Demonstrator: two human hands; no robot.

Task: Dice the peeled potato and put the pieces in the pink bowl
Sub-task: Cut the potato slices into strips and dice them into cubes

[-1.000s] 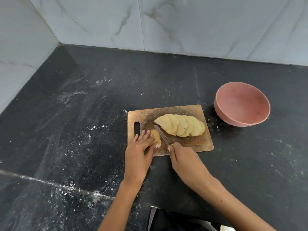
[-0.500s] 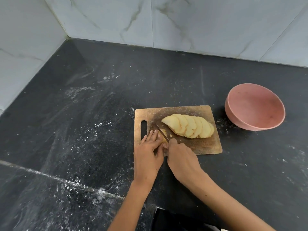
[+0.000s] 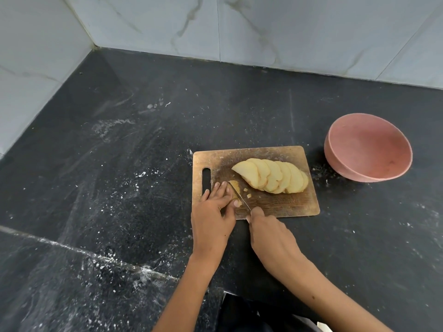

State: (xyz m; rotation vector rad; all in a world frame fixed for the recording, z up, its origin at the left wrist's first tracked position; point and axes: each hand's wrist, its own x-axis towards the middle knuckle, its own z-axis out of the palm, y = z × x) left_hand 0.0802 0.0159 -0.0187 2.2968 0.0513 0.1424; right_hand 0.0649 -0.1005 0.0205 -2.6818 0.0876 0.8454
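Right hand: we find the right hand (image 3: 271, 233) wrapped round the handle of a knife (image 3: 239, 196), with the handle itself hidden under the fingers. The blade runs up and away from the grip, across the potato piece.
Left hand: the left hand (image 3: 212, 212) lies just beside the blade. Its fingers are laid nearly straight on top of a small potato piece (image 3: 234, 188), pressing it to the cutting board (image 3: 275, 202). The thumb tip sits at the blade's near end.
Work piece: only a small part of the held piece shows past the fingertips, and two small cut bits (image 3: 247, 193) lie on the far side of the blade from the holding hand.
Remaining stock: a fanned row of potato slices (image 3: 271, 176) rests on the board beyond the knife tip, uncut into dice.
Pink bowl: the pink bowl (image 3: 369, 149) stands off the board, well apart from both hands, past the slices. We see no pieces in it.
Progress: we judge dicing barely begun.
Risk one: the fingertips and thumb lie close against the blade, so a slip of the edge toward the holding hand could nick them.
Risk two: the piece is small and likely wet; it may skid under pressure.
Risk three: loose bits may roll off the board onto the dusty black counter (image 3: 119, 188).
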